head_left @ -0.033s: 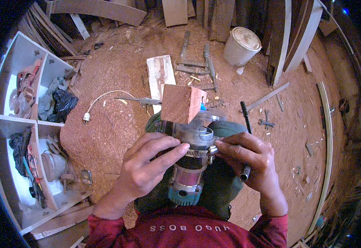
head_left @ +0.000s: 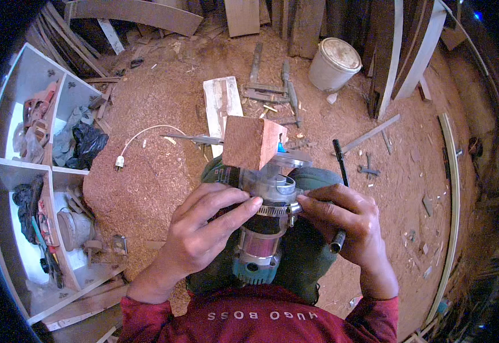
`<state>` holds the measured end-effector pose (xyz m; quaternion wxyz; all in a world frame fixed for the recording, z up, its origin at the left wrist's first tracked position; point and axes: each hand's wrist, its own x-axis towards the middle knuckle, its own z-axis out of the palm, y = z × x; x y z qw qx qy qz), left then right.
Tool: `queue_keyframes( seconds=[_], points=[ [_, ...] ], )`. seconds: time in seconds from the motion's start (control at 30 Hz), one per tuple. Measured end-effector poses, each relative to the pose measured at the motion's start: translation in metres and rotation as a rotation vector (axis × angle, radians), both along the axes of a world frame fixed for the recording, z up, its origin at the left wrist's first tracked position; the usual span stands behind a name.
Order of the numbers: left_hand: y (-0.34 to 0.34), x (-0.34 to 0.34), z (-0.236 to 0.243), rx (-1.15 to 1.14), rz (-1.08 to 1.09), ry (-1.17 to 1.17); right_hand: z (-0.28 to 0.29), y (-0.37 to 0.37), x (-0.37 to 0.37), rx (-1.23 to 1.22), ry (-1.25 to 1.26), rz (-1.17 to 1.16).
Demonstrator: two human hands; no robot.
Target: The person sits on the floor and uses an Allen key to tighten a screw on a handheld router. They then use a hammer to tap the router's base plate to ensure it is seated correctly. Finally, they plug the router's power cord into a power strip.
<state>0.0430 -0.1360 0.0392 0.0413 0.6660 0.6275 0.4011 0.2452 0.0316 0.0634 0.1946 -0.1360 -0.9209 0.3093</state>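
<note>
A teal-and-silver trim router (head_left: 256,266) lies along my lap between my hands, with a clear collar and a steel band clamp (head_left: 272,210) round its body. A square wooden block (head_left: 243,143) with a small blue piece (head_left: 282,147) at its right is fitted at the router's far end beside a metal plate (head_left: 298,160). My left hand (head_left: 203,226) grips the collar from the left, fingertips near the band. My right hand (head_left: 352,223) is closed round a black-and-silver rod (head_left: 339,157), its thumb and forefinger against the clamp's screw housing.
A partitioned cabinet (head_left: 55,164) holds bags and tools at left. Wood shavings cover the floor, with a white board (head_left: 218,88), a plug cord (head_left: 146,131), metal clamps (head_left: 286,86) and spanners (head_left: 368,170). A bucket (head_left: 335,66) and leaning planks (head_left: 409,57) stand behind; a long batten (head_left: 449,200) lies right.
</note>
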Motion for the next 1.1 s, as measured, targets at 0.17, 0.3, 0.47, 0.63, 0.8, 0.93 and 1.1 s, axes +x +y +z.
queue_keyframes(
  seconds=[0.17, 0.3, 0.47, 0.63, 0.8, 0.93, 1.1],
  points=[
    [0.000, -0.002, 0.007, -0.048, -0.013, 0.020, 0.002, 0.005, 0.001, 0.126, -0.031, 0.107],
    [0.002, -0.006, 0.007, -0.046, -0.045, 0.024, 0.005, 0.003, -0.001, 0.101, -0.050, 0.078],
    [0.001, -0.004, 0.005, -0.042, -0.037, 0.005, 0.006, 0.003, -0.002, 0.106, -0.037, 0.078],
    [0.003, -0.005, 0.007, -0.055, -0.045, 0.015, 0.003, 0.003, -0.001, 0.120, -0.023, 0.082],
    [0.004, -0.006, 0.013, -0.075, -0.067, 0.044, 0.003, 0.003, 0.000, 0.118, -0.032, 0.074],
    [0.004, -0.004, 0.015, -0.086, -0.060, 0.040, 0.003, 0.005, 0.002, 0.153, -0.048, 0.120],
    [0.003, -0.008, 0.017, -0.092, -0.116, 0.111, 0.001, 0.006, 0.003, 0.151, -0.041, 0.135]
  ],
)
